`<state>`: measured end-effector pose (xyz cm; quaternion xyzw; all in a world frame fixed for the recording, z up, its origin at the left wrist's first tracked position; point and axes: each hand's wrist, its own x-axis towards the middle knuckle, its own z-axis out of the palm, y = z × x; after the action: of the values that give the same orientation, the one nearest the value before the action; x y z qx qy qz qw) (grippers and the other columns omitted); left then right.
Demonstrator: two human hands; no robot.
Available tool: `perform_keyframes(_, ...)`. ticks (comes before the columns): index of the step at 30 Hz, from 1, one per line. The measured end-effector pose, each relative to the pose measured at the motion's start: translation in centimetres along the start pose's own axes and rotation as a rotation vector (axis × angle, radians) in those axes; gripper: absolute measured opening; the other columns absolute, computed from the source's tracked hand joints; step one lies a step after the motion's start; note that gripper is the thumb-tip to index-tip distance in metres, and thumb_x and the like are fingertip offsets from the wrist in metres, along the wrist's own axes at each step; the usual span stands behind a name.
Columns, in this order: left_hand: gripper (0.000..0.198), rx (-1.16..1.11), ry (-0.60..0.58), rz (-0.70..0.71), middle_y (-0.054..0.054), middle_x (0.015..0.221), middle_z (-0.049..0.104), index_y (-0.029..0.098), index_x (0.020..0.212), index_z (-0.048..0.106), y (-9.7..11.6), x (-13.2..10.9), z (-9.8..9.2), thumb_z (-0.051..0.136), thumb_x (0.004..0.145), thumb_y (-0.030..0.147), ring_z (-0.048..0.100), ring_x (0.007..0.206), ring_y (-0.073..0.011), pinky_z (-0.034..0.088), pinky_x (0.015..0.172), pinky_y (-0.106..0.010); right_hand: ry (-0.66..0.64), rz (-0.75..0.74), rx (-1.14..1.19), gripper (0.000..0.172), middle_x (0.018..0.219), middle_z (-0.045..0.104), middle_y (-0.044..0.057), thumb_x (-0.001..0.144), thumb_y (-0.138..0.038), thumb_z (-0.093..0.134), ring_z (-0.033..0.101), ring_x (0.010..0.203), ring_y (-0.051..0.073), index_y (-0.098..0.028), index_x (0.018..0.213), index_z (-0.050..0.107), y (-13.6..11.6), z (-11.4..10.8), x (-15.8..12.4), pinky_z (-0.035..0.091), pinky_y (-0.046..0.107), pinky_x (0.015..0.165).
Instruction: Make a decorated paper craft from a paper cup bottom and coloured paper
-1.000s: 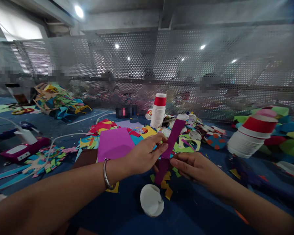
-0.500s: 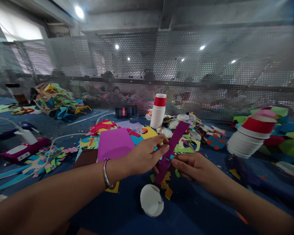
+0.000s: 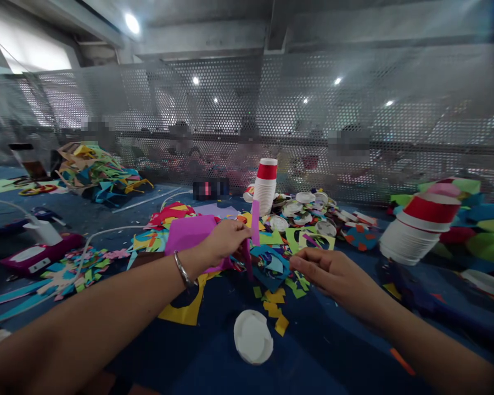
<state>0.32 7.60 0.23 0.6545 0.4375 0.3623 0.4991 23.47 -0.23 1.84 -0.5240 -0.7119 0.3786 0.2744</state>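
Note:
My left hand (image 3: pixel 226 240) is closed on a narrow purple paper strip (image 3: pixel 255 221), which stands nearly upright above a pile of coloured paper scraps (image 3: pixel 271 263). A metal bangle sits on that wrist. My right hand (image 3: pixel 328 271) hovers apart from the strip, to its right, with fingers held together and the thumb on top in a loose pinch; I cannot see anything in it. A white paper cup (image 3: pixel 253 336) lies on the blue table (image 3: pixel 321 351) in front of both hands. A magenta sheet (image 3: pixel 187 233) lies just behind my left hand.
A stack of red-and-white cups (image 3: pixel 265 186) stands behind the scraps, with another stack (image 3: pixel 420 227) lying on its side at right. A pink device with a white cable (image 3: pixel 37 253) sits at left. A perforated metal screen (image 3: pixel 247 120) closes the back; other people sit behind it.
My left hand has moved left and away with the purple strip, turning it more upright. My right hand has let go of the strip's lower end and stayed roughly in place.

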Motion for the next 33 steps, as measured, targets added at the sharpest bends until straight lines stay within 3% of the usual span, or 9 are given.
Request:
perform_keyframes(5, 0.017, -0.146, -0.023, -0.13, 0.006, 0.056, 0.057, 0.024, 0.088, 0.048, 0.8, -0.4, -0.3, 0.058, 0.086, 0.038, 0.06, 0.046, -0.0154, 0.05, 0.05, -0.028, 0.028, -0.024, -0.056, 0.044, 0.06, 0.03, -0.006, 0.091, -0.064, 0.054, 0.025, 0.051, 0.01, -0.022, 0.08, 0.059, 0.1, -0.1, 0.0, 0.016, 0.027, 0.046)
perform_keyframes(9, 0.01, -0.289, -0.062, -0.118, 0.006, 0.069, 0.061, 0.024, 0.09, 0.046, 1.6, -1.1, 0.3, 0.054, 0.084, 0.021, 0.067, 0.061, -0.0126, 0.056, 0.069, -0.031, 0.055, -0.053, -0.047, 0.045, 0.063, 0.036, -0.005, 0.091, -0.064, 0.054, 0.029, 0.053, 0.011, -0.022, 0.078, 0.058, -0.1, 0.1, 0.1, 0.021, 0.026, 0.048)
perform_keyframes(13, 0.023, -0.38, -0.172, -0.136, 0.005, 0.072, 0.065, 0.023, 0.092, 0.045, 2.2, -2.2, 1.5, 0.057, 0.076, 0.011, 0.069, 0.066, -0.0136, 0.056, 0.077, -0.034, 0.083, -0.094, -0.016, 0.042, 0.072, 0.049, -0.002, 0.089, -0.062, 0.059, 0.042, 0.065, 0.013, -0.021, 0.081, 0.06, -0.4, 0.4, 0.2, 0.032, 0.027, 0.058)
perform_keyframes(17, 0.031, -0.434, -0.215, -0.12, 0.006, 0.072, 0.063, 0.022, 0.089, 0.047, 3.1, -3.6, 2.7, 0.063, 0.069, 0.005, 0.067, 0.067, -0.01, 0.054, 0.074, -0.026, 0.06, -0.114, 0.036, 0.039, 0.084, 0.062, 0.002, 0.087, -0.06, 0.063, 0.054, 0.079, 0.018, -0.021, 0.088, 0.064, -0.8, 0.8, 0.1, 0.043, 0.029, 0.068)
perform_keyframes(22, 0.036, -0.438, -0.24, -0.139, 0.001, 0.082, 0.065, 0.019, 0.096, 0.053, 3.0, -4.3, 3.4, 0.074, 0.067, 0.013, 0.066, 0.072, -0.0113, 0.053, 0.073, -0.027, 0.07, -0.138, 0.071, 0.037, 0.085, 0.066, 0.003, 0.088, -0.058, 0.061, 0.058, 0.079, 0.019, -0.021, 0.087, 0.065, -1.3, 1.0, -0.3, 0.046, 0.028, 0.068)
perform_keyframes(26, 0.027, -0.278, -0.321, -0.107, -0.005, 0.081, 0.067, 0.016, 0.087, 0.06, 2.0, -4.1, 3.7, 0.077, 0.071, 0.031, 0.067, 0.073, -0.017, 0.051, 0.064, -0.029, 0.081, -0.151, 0.072, 0.035, 0.083, 0.065, 0.002, 0.088, -0.057, 0.063, 0.058, 0.078, 0.018, -0.022, 0.087, 0.067, -1.3, 1.0, -0.2, 0.045, 0.027, 0.069)
perform_keyframes(29, 0.019, -0.235, -0.244, -0.025, -0.002, 0.077, 0.065, 0.016, 0.082, 0.063, 1.6, -3.8, 3.7, 0.075, 0.073, 0.027, 0.063, 0.074, -0.0149, 0.047, 0.068, -0.027, 0.093, -0.148, 0.063, 0.036, 0.079, 0.062, 0.001, 0.088, -0.057, 0.063, 0.054, 0.074, 0.017, -0.022, 0.085, 0.066, -1.0, 0.9, -0.1, 0.043, 0.027, 0.066)
perform_keyframes(33, 0.011, -0.121, -0.033, 0.122, 0.001, 0.081, 0.065, 0.02, 0.082, 0.065, 1.8, -3.7, 2.9, 0.071, 0.078, 0.027, 0.061, 0.079, -0.0137, 0.047, 0.077, -0.026, 0.114, -0.133, 0.042, 0.035, 0.074, 0.054, -0.001, 0.089, -0.056, 0.062, 0.047, 0.069, 0.015, -0.022, 0.081, 0.063, -0.9, 0.7, 0.0, 0.038, 0.027, 0.062)
